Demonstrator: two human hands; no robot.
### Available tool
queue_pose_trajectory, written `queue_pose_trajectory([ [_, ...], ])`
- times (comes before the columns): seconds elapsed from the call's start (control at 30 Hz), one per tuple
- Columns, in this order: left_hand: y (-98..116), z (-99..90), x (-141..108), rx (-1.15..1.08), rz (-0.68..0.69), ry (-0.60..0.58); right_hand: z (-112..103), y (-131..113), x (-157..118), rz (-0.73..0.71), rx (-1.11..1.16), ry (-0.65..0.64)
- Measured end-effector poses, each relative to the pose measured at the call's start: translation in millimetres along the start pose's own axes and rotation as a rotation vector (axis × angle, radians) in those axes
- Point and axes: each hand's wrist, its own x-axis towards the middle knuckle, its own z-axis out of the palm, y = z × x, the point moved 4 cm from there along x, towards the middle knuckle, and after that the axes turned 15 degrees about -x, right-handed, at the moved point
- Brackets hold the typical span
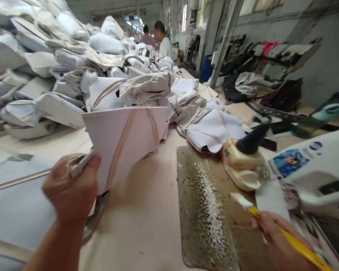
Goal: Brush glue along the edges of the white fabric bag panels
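Note:
My left hand (70,186) grips the edge of a pale pink upholstery panel (124,146) with tan strips sewn across it, and the panel stands up from the bench. My right hand (277,241) is shut on a yellow-handled brush (296,241), whose white bristles point up and left. Beside those bristles lies a flat board crusted with dried glue (203,210). Just beyond it stands a cream glue pot (240,162) with a black cone on top. A white plastic container with a printed label (307,169) sits at the right edge, close to my right hand.
A big heap of pale padded panels (53,75) runs along the bench from the left toward the back. Two people (158,39) work at the far end. Dark machinery and a blue drum (206,67) stand at the back right.

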Motion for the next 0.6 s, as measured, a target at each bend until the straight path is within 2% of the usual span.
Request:
queue_pose_trajectory([
  [0.03, 19, -7.1, -17, 0.055, 0.208, -0.095, 1, 1, 6, 0.059, 0.132, -0.019],
  [0.1, 42, -4.4, -72, 0.039, 0.523, -0.476, 4, 2, 15, 0.221, 0.443, -0.086],
  [0.13, 46, 1.7, -107, 0.014, 0.616, -0.686, 6, 3, 19, 0.315, 0.574, -0.117],
  [0.2, 41, 18.3, -177, 0.033, 0.631, -1.01, 6, 5, 24, 0.482, 0.731, -0.155],
  [0.27, 27, 37.4, -239, 0.104, 0.54, -1.365, 4, 10, 28, 0.597, 0.814, -0.156],
  [0.33, 15, 49.2, -281, 0.162, 0.451, -1.727, 0, 16, 29, 0.662, 0.865, -0.164],
  [0.4, 12, 52.9, -294, 0.21, 0.384, -1.989, -3, 22, 29, 0.686, 0.887, -0.177],
  [0.47, 19, 54.6, -280, 0.169, 0.287, -2.122, -5, 28, 28, 0.673, 0.882, -0.189],
  [0.5, 25, 56.9, -267, 0.095, 0.226, -2.132, -6, 31, 28, 0.657, 0.873, -0.197],
  [0.53, 32, 61.2, -250, 0.003, 0.171, -2.089, -7, 32, 28, 0.638, 0.864, -0.206],
  [0.6, 38, 76.2, -208, -0.102, 0.15, -1.838, -9, 33, 31, 0.598, 0.849, -0.23],
])
